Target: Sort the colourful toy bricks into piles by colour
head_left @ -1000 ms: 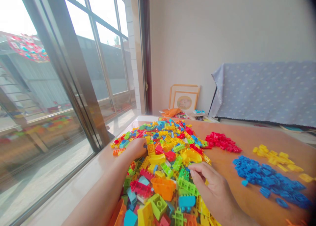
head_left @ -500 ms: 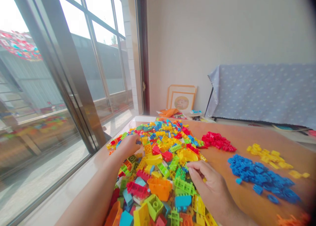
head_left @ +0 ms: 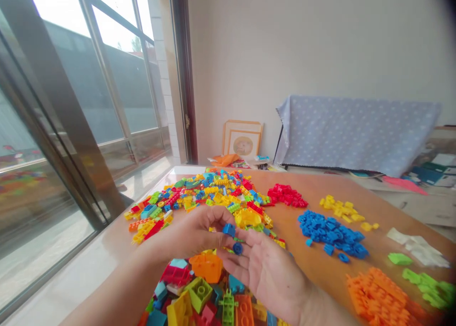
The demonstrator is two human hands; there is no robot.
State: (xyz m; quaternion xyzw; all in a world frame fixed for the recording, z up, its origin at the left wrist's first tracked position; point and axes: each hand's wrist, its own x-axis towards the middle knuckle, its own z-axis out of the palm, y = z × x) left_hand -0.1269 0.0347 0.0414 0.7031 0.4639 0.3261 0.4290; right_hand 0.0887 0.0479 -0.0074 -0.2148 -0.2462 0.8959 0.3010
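Observation:
My left hand (head_left: 210, 228) is closed in a pinch on a small blue toy brick (head_left: 229, 229), above the pile of mixed building bricks (head_left: 199, 292). Right beside it, my right hand (head_left: 267, 271) is turned palm up with its fingers stretched toward the left. A dark blue round brick (head_left: 237, 248) lies against the right fingers, just below the left fingertips. The two hands meet at the fingers and cover the middle of the pile.
Sorted heaps lie on the brown tabletop (head_left: 302, 278): red bricks (head_left: 287, 196), yellow bricks (head_left: 342, 208), blue bricks (head_left: 331, 233), orange bricks (head_left: 381, 295), green bricks (head_left: 429, 285) and white pieces (head_left: 418, 247). A glass window (head_left: 117, 79) borders the left side.
My left hand has come back from the far left of the pile, now with a blue brick. My right hand has turned palm up to meet it. The view has swung right.

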